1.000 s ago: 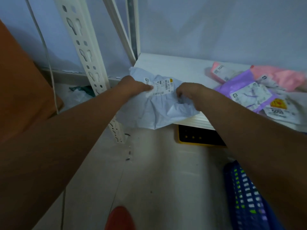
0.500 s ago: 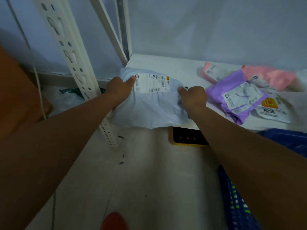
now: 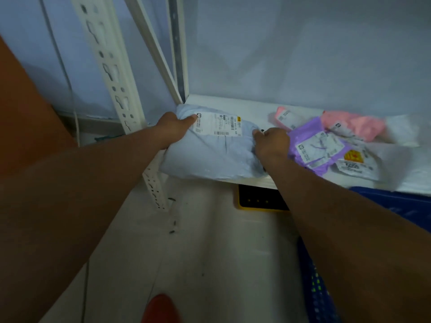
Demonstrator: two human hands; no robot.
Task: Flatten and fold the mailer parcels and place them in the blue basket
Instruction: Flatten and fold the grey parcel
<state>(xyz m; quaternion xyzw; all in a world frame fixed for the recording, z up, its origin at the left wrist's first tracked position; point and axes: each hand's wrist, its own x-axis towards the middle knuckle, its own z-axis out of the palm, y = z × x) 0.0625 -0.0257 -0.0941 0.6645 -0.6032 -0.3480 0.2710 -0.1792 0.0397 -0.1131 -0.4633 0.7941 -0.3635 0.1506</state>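
While the blue mailer (image 3: 210,155) lies at the front left corner of the shelf (image 3: 233,103), its near edge overhanging the front, each hand holds one end. The left hand (image 3: 173,127) grips the left edge beside the label (image 3: 219,124), and the right hand (image 3: 271,142) pinches the right edge. Held taut between them, the bag is probably being stretched flat for folding. Purple (image 3: 314,148) and pink (image 3: 354,124) mailers lie further right; the basket (image 3: 384,199) sits below the shelf's front edge.

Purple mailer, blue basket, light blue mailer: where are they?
purple mailer (image 3: 317,145): head view, white label.
blue basket (image 3: 314,290): head view, mesh wall.
light blue mailer (image 3: 214,156): head view, smooth middle.
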